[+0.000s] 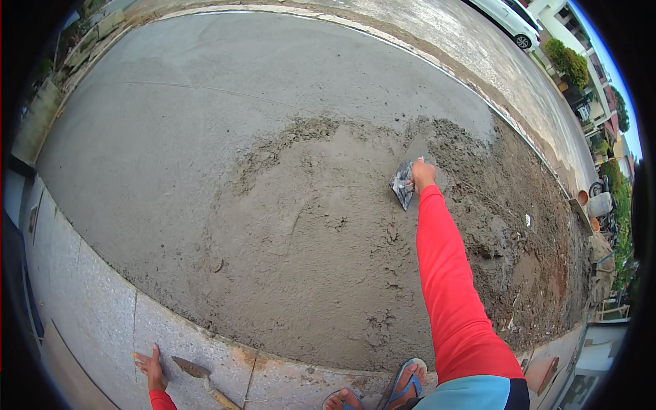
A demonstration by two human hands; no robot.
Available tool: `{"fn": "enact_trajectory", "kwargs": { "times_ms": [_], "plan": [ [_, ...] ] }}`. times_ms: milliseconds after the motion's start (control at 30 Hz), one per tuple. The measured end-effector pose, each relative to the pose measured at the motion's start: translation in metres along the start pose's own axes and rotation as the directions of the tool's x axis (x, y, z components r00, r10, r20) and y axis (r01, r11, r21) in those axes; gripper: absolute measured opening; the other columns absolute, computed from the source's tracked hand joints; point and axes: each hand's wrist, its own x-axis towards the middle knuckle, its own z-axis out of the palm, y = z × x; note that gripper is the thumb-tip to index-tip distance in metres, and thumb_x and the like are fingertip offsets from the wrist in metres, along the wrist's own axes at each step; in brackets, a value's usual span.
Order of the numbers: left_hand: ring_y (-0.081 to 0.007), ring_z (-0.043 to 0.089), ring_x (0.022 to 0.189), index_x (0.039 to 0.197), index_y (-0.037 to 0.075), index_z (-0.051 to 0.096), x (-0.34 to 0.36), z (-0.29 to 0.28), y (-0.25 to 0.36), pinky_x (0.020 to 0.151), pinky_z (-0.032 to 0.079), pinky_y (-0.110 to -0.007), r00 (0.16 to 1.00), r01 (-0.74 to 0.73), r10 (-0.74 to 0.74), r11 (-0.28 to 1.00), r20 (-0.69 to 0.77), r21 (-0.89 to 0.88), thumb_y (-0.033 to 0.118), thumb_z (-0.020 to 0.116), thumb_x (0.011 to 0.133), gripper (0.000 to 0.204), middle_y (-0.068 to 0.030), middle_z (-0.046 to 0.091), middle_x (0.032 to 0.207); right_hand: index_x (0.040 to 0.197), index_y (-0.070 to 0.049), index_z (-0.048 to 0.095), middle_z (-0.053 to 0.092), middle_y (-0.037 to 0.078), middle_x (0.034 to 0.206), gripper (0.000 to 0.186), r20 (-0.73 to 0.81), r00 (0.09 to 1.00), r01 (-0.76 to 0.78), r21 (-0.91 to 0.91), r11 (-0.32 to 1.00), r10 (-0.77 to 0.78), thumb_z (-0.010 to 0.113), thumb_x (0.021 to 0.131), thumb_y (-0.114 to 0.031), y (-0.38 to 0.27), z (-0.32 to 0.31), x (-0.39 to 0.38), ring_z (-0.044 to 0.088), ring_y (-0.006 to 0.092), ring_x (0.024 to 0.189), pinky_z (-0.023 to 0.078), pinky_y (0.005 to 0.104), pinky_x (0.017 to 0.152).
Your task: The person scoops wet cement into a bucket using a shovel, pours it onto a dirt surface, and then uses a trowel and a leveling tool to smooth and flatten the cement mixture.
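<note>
My right arm, in a red sleeve, reaches far out over wet grey concrete (294, 225). In my right hand (424, 175) is a plastering trowel (403, 184), its flat blade on or just over the surface beside a rough, lumpy patch. My left hand (152, 369) is low at the left over the tiled edge (171, 324), fingers spread, holding nothing. Close to it a pointed trowel (191, 367) with a wooden handle lies on the tiles. The underside of the plastering trowel is hidden.
Smooth concrete spreads over the far left. Rough mortar (478, 205) and brown soil (547, 273) lie to the right. My feet in blue flip-flops (408, 383) stand at the near edge. Beyond the far border are a road and a white car (509, 20); buckets (600, 205) stand far right.
</note>
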Motion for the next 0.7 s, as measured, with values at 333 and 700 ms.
{"fn": "enact_trajectory", "kwargs": {
  "times_ms": [333, 700],
  "plan": [
    [-0.0420, -0.014, 0.140, 0.148, 0.012, -0.013, -0.006, 0.001, -0.001, 0.112, 0.000, -0.052, 1.000, -0.020, 0.020, 0.999, -0.010, 0.043, 0.071, 0.053, 0.078, 0.112, -0.0218, -0.020, 0.151, 0.090, 0.016, 0.059, 0.066, 0.025, 0.079, 0.049, 0.313, 0.921, 0.267, -0.069, 0.961, -0.233, 0.046, 0.091, -0.031, -0.105, 0.181, -0.106, 0.066, 0.0316, 0.055, 0.054, 0.0408, 0.060],
    [-0.0424, -0.014, 0.140, 0.148, 0.013, -0.012, -0.016, -0.006, 0.009, 0.112, 0.003, -0.053, 0.999, -0.014, 0.016, 0.998, -0.028, 0.059, 0.071, 0.054, 0.078, 0.112, -0.0232, -0.018, 0.151, 0.095, 0.000, 0.062, 0.068, 0.019, 0.092, 0.034, 0.542, 0.465, 0.868, -0.436, 0.238, -0.700, 0.058, 0.086, -0.032, -0.122, 0.230, -0.230, 0.067, 0.0349, 0.087, 0.054, 0.0444, 0.076]
  ]
}}
